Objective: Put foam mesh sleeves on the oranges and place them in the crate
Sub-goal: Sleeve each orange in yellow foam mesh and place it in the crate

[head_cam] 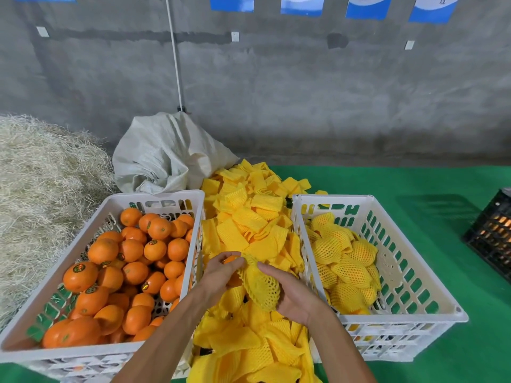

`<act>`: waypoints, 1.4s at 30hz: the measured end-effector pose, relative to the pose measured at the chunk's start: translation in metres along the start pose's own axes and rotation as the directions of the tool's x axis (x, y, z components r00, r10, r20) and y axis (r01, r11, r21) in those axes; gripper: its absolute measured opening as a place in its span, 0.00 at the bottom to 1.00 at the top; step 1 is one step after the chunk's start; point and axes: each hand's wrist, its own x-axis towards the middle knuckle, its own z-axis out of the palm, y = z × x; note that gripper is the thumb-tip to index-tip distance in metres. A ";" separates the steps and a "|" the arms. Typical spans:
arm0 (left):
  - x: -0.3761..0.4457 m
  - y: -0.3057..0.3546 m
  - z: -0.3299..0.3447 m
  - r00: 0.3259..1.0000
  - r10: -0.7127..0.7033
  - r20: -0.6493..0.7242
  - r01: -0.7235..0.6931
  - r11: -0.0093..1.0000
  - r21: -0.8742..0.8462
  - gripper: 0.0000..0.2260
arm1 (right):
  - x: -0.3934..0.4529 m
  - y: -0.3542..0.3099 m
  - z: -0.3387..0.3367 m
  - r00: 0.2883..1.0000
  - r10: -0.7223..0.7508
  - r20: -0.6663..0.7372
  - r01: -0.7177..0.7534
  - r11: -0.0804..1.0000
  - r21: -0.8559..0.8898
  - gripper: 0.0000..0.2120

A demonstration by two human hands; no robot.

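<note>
My left hand (221, 270) grips an orange (231, 259), of which only the top shows between the fingers. My right hand (290, 293) holds a yellow foam mesh sleeve (260, 286), whose far end reaches the orange. Both hands are above a pile of loose yellow sleeves (249, 225) between two white crates. The left crate (154, 197) is full of bare oranges (130, 252). In the right crate (414, 275) lie several oranges wrapped in sleeves (345, 261), heaped on its left side.
A grey woven sack (166, 156) lies behind the sleeve pile. Straw (41, 189) is heaped at the left. A black crate (495, 230) stands at the right edge on the green cloth (414, 183). A concrete wall rises behind.
</note>
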 end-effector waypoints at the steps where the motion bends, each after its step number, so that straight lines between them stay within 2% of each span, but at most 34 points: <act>1: -0.002 0.002 0.001 0.999 -0.023 0.038 0.024 0.999 -0.021 0.09 | 0.000 -0.001 0.000 1.000 -0.025 0.008 0.025 1.000 -0.004 0.24; 4: -0.008 0.004 0.005 0.991 -0.065 0.120 0.071 0.996 -0.045 0.08 | 0.001 0.000 0.002 0.996 -0.091 0.011 0.090 0.994 0.059 0.24; 7: -0.009 0.006 0.007 0.979 -0.098 0.180 0.116 0.989 -0.093 0.12 | 0.006 0.003 0.007 0.991 -0.135 0.000 0.135 0.984 0.118 0.24; 11: -0.015 0.011 0.009 0.915 -0.210 0.344 0.278 0.947 -0.161 0.14 | 0.012 0.003 0.014 0.979 -0.205 -0.020 0.205 0.956 0.211 0.26; 13: -0.016 0.007 0.013 0.881 -0.254 0.398 0.352 0.915 -0.197 0.23 | 0.015 0.003 0.017 0.978 -0.205 -0.049 0.210 0.946 0.246 0.27; 15: -0.019 0.004 0.019 0.860 -0.242 0.449 0.367 0.905 -0.217 0.28 | 0.019 0.005 0.017 0.981 -0.180 -0.066 0.191 0.948 0.255 0.27; 21: -0.020 0.005 0.019 0.919 -0.117 0.376 0.240 0.923 -0.301 0.27 | 0.017 0.006 0.008 0.978 -0.205 -0.037 0.208 0.962 0.176 0.23; 24: -0.019 0.008 0.017 0.928 -0.140 0.344 0.239 0.934 -0.266 0.29 | 0.016 0.007 0.006 0.982 -0.185 -0.040 0.189 0.960 0.204 0.21; 28: -0.015 0.001 0.016 0.896 -0.284 0.342 0.345 0.929 -0.132 0.39 | 0.020 0.013 0.007 0.987 -0.155 -0.037 0.158 0.934 0.319 0.21; 33: -0.014 0.002 0.010 0.835 -0.309 0.456 0.393 0.914 -0.100 0.45 | 0.022 0.016 0.010 0.986 -0.167 -0.005 0.154 0.893 0.424 0.20; 39: -0.015 0.008 0.010 0.824 -0.299 0.482 0.445 0.867 -0.223 0.42 | 0.022 0.012 0.004 0.987 -0.145 -0.075 0.162 0.929 0.332 0.18; 42: -0.015 0.011 0.006 0.810 -0.262 0.524 0.446 0.856 -0.261 0.37 | 0.019 0.010 -0.001 0.975 -0.164 -0.151 0.206 0.922 0.328 0.20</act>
